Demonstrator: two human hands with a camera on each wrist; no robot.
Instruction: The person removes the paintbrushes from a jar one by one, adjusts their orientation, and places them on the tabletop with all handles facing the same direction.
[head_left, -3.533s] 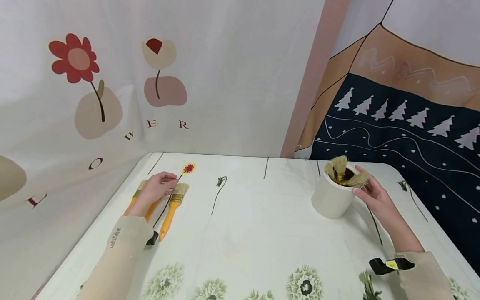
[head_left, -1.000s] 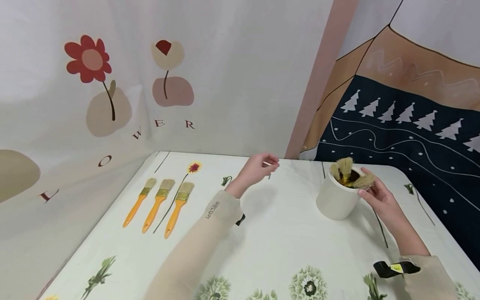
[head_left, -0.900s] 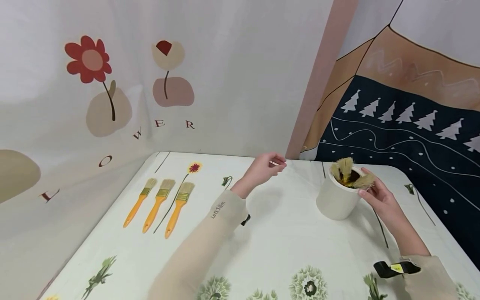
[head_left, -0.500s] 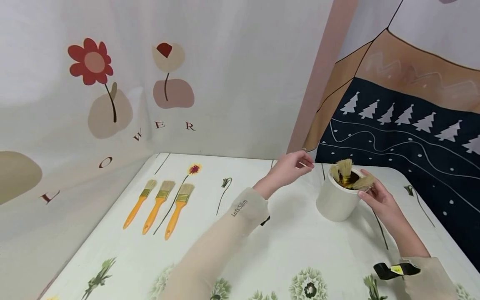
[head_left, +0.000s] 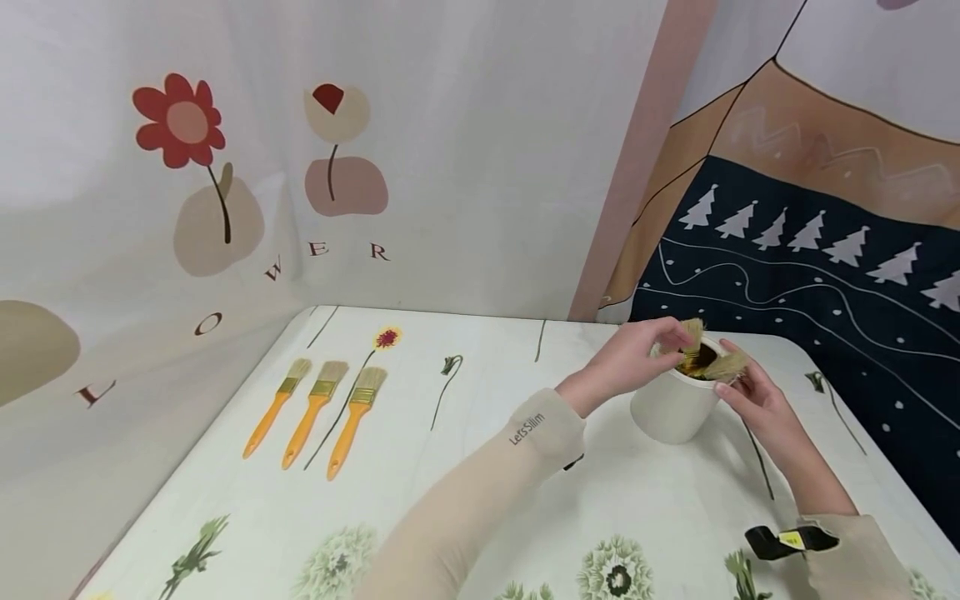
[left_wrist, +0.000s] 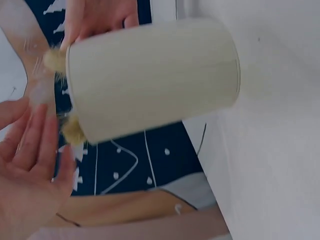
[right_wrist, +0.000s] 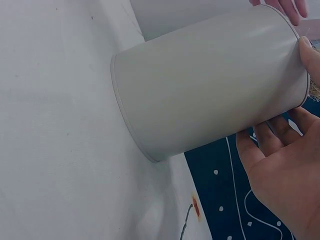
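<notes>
A white cylindrical pot (head_left: 671, 408) stands upright at the table's right side. Bristle ends of several paintbrushes (head_left: 726, 365) stick up from its mouth; their handles are hidden inside. My right hand (head_left: 757, 396) holds the pot near its rim, thumb at the front and fingers around the far side (right_wrist: 280, 155). At the mouth's left edge, my left hand (head_left: 637, 354) reaches toward the bristles, its fingers (left_wrist: 32, 142) extended and holding nothing that I can see. Three orange-handled paintbrushes (head_left: 270, 408), (head_left: 315, 417), (head_left: 356, 425) lie side by side at the left, bristles pointing away.
A white tablecloth (head_left: 465, 500) with printed flowers and stems covers the table. Behind it hangs a pale cloth (head_left: 480, 167) with printed flowers. To the right is a dark blue cloth (head_left: 765, 292) with white trees.
My left hand has left the three brushes on the table and moved right, up to the pot's mouth. My right hand stays on the pot, which has not moved.
</notes>
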